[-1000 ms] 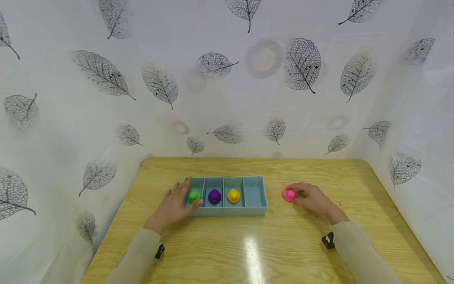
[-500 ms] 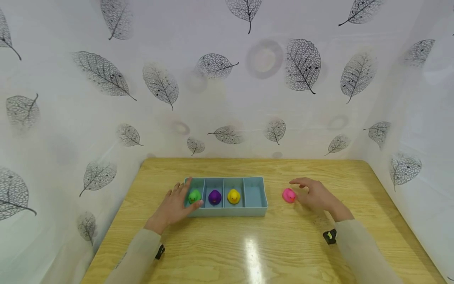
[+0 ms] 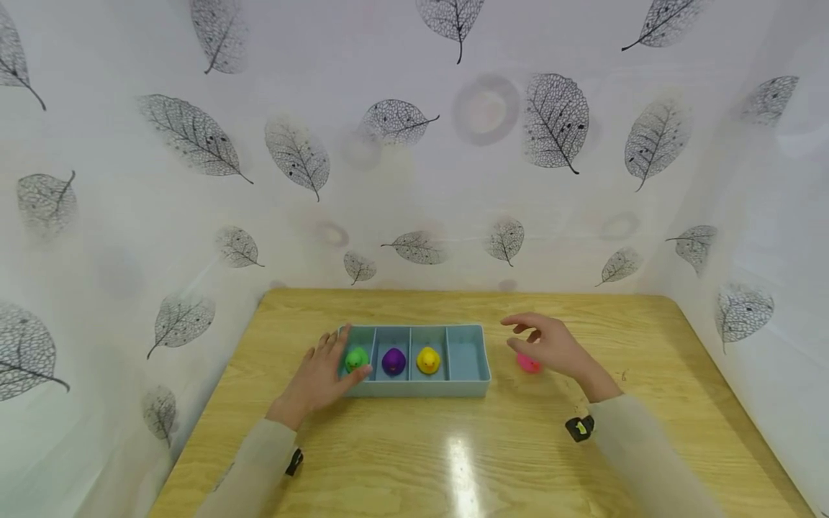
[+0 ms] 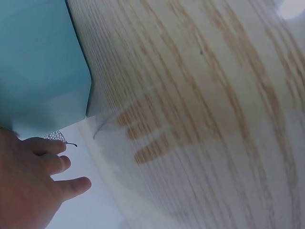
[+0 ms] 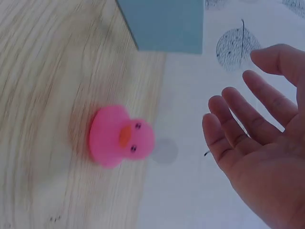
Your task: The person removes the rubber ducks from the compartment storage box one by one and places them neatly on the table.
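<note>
A white backdrop (image 3: 401,187) w/ printed leaves stands behind the wooden worktop (image 3: 388,453); on it lies a light-blue tray (image 3: 414,388) w/ green duck (image 3: 356,357), purple duck (image 3: 393,362) and yellow duck (image 3: 428,360), each in own compartm.; pink duck (image 5: 107,138) sits on worktop, just right of tray, partly hidden below the right grip (image 3: 550,345) in head view. Right grip is released, fingers apart from the duck acc. to right-wrist view; left grip (image 3: 317,374) is also released, fingers relaxed over tray's left end; how hard it presses, I cannot tell. Risks, in my judgement: if right fingers come down off-centre, the rounded duck could tip or slide, bec. worktop looks smooth; a low sweep leftward could knock the tray wall; left thumb, if lowered, may push green duck over; uneven leaning there could turn the tray.
</note>
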Demonstrator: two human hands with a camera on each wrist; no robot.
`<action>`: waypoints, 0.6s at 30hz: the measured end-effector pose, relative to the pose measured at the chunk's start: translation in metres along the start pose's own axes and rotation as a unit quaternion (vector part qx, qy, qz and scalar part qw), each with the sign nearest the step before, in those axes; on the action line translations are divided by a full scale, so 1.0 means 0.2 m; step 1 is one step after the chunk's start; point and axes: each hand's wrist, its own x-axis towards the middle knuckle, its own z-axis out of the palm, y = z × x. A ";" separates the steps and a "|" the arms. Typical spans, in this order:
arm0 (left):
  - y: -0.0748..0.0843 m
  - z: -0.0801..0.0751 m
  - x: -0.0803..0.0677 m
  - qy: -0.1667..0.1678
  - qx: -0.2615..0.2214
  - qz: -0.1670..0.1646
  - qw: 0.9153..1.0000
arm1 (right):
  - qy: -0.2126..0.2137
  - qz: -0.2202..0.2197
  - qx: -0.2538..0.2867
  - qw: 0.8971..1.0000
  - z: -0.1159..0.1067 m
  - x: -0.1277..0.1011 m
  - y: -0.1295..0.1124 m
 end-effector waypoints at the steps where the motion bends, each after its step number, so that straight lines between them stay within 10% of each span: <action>1: 0.00 0.00 0.00 0.001 0.001 -0.001 1.000 | 0.002 -0.001 0.005 1.000 0.01 0.01 -0.01; 18: 0.00 0.01 0.00 0.009 0.001 -0.003 1.000 | -0.020 -0.041 0.032 0.998 0.21 0.12 -0.18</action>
